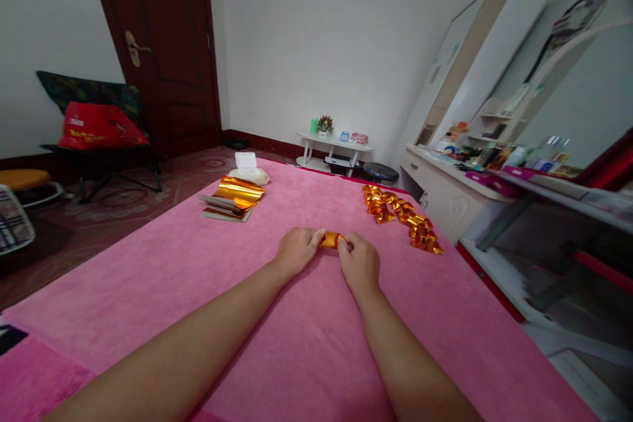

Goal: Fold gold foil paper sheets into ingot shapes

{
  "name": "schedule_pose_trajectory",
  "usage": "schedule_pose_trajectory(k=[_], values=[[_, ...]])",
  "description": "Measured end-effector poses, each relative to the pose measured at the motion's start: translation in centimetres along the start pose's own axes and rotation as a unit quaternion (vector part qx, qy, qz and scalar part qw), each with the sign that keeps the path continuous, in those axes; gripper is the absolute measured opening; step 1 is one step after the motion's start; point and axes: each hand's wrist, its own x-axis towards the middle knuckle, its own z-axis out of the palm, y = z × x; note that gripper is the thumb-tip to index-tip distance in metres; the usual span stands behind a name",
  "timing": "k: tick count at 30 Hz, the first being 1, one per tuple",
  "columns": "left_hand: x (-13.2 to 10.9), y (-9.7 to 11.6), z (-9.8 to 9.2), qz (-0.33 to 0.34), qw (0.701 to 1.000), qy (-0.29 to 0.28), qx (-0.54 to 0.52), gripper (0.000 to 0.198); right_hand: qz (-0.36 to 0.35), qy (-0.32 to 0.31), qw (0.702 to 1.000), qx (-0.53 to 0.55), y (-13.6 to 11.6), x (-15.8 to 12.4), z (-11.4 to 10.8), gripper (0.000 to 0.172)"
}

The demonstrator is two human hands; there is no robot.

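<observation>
Both my hands rest on a pink cloth-covered surface and pinch a small folded piece of gold foil between them. My left hand grips its left end with fingers curled. My right hand grips its right end, fingers closed. To the right lies a row of several folded gold foil pieces. At the far left sits a stack of flat gold foil sheets.
A white wipes pack lies behind the foil stack. A dark red door, a chair with a red bag, a small white table and a cluttered white dresser stand around the surface.
</observation>
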Motion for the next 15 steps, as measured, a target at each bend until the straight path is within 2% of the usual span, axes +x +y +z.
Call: schedule_pose_trajectory(k=[3,6,10,15], values=[[-0.03,0.05,0.19,0.002,1.0,0.003,0.013,0.057,-0.036,0.002,0.999,-0.004,-0.13,-0.1,0.09,0.02],[-0.11,0.15,0.34,0.029,0.999,-0.014,0.01,0.051,-0.016,0.021,1.0,-0.017,-0.21,-0.2,0.07,0.022],[-0.07,0.14,0.39,0.02,1.0,-0.005,0.003,0.058,-0.049,0.011,0.999,-0.01,-0.28,-0.28,0.07,0.023],[-0.14,0.28,0.34,0.042,0.999,-0.015,-0.017,0.053,-0.011,0.022,0.999,-0.034,-0.3,-0.17,0.18,0.022]])
